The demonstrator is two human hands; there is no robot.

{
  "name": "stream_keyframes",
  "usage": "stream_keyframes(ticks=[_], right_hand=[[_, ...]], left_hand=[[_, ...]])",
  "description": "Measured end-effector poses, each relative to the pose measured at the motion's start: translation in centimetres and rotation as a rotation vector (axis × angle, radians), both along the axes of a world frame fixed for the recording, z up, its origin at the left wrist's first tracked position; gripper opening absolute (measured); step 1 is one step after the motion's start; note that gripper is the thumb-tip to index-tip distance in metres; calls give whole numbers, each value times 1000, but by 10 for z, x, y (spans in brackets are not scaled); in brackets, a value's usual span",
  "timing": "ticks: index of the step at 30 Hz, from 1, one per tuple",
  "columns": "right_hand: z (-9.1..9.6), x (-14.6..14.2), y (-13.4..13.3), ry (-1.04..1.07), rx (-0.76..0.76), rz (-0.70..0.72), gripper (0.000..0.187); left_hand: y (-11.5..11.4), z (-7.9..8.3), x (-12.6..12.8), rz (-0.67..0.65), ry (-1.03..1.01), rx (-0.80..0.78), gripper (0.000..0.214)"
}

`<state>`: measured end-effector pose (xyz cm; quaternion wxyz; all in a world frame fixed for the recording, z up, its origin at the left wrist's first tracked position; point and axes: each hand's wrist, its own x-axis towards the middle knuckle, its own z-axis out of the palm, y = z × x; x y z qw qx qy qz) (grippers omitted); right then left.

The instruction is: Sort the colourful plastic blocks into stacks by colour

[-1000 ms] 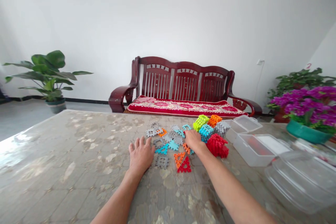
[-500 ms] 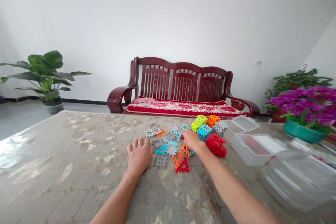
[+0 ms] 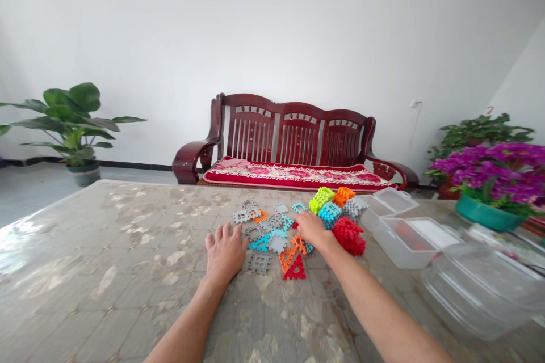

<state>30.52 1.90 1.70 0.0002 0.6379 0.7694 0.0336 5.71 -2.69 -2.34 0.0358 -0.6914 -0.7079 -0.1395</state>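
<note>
My left hand (image 3: 225, 250) lies palm down on the table, fingers spread, just left of a loose spread of flat toothed plastic building pieces. Closest to it are a grey window-shaped piece (image 3: 259, 262) and a blue triangular piece (image 3: 260, 243). Over the right side of the spread, my right hand (image 3: 311, 228) has its fingers bent together and pointing down; whatever is under the fingertips is hidden. A light blue arched piece (image 3: 299, 207) lies just beyond it. Nearer me are an orange triangular piece (image 3: 287, 259) and a red triangular piece (image 3: 296, 268).
Stacked pieces stand right of my right hand: lime (image 3: 321, 199), orange (image 3: 343, 196), blue (image 3: 330, 215), grey (image 3: 355, 208) and red (image 3: 349, 235). Farther right are an open clear box (image 3: 406, 252), a large clear container (image 3: 477, 289) and a purple flower pot (image 3: 489, 214). A wooden bench (image 3: 298, 125) stands behind.
The whole view has shifted slightly. Both hands keep nearly the same places; my right hand sits slightly lower beside the light blue arched piece, which now shows more fully.
</note>
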Motion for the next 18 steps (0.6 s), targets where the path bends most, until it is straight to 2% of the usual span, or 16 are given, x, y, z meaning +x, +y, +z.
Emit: stream_keyframes(ticks=[7, 9, 12, 15, 18], right_hand=[[9, -2, -3, 92, 129, 5, 28], [10, -4, -6, 269, 214, 35, 24], [3, -8, -13, 704, 276, 77, 13], [-13, -10, -24, 1019, 222, 77, 14], [-29, -7, -35, 1199, 156, 9, 18]], left_hand=[[0, 0, 0, -2, 11, 6, 46], [0, 0, 0, -1, 6, 8, 46], [1, -1, -1, -1, 0, 13, 46], [1, -2, -1, -2, -4, 16, 46], [1, -2, -1, -1, -7, 17, 46]])
